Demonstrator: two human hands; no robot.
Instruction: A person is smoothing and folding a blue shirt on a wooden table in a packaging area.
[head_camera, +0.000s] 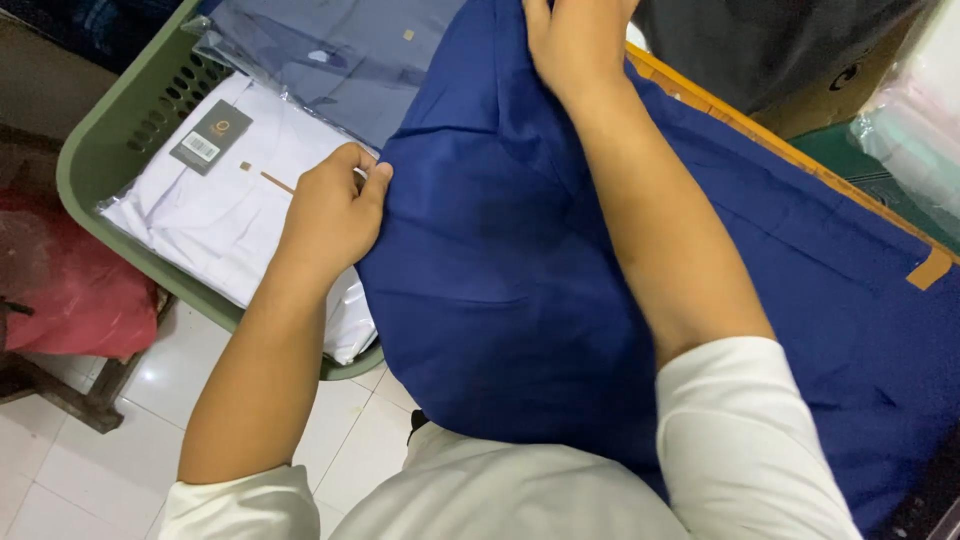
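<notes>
A dark blue cloth garment (500, 270) lies spread over a work surface in front of me. My left hand (335, 210) pinches its left edge, fingers closed on the fabric. At the top of the view my right hand (575, 40) presses down on the upper part of the same garment, with my forearm stretched across it. Whether that hand grips the cloth or only rests on it is unclear, since its fingertips are cut off by the frame.
A green plastic basket (110, 140) at the left holds a bagged white shirt (210, 210) with a tag and a bagged grey-blue shirt (340, 60). A red bag (70, 290) lies lower left. An orange table edge (760, 135) runs at the right, bagged goods (915, 130) beyond. White floor tiles lie below.
</notes>
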